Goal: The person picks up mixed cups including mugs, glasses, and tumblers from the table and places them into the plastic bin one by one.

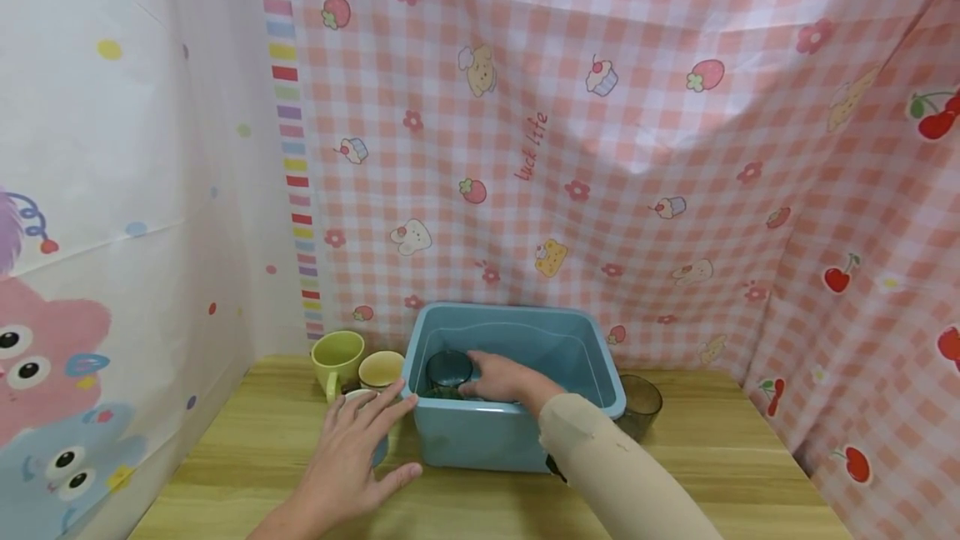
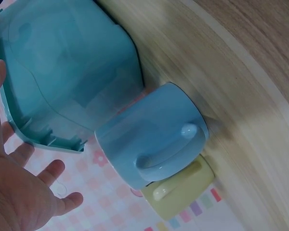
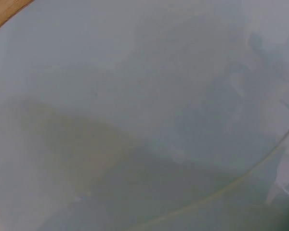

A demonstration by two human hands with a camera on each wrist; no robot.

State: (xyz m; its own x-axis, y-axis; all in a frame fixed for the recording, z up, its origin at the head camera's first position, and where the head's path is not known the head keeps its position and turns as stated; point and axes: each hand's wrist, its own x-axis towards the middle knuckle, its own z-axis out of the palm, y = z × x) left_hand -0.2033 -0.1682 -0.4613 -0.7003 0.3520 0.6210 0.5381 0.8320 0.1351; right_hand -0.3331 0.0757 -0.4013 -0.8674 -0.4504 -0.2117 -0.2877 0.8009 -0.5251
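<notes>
Your beige sleeve [image 1: 622, 461] crosses lower right, right hand [image 1: 504, 377] at tinted glass [image 1: 449, 367], grip indeterminable, empty left hand [image 1: 351, 447] spread, likely to steady blue tub [image 1: 480, 438].

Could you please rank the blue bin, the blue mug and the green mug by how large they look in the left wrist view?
1. Blue bin, cut off by the frame
2. Blue mug
3. Green mug, partly hidden behind the blue mug
</notes>
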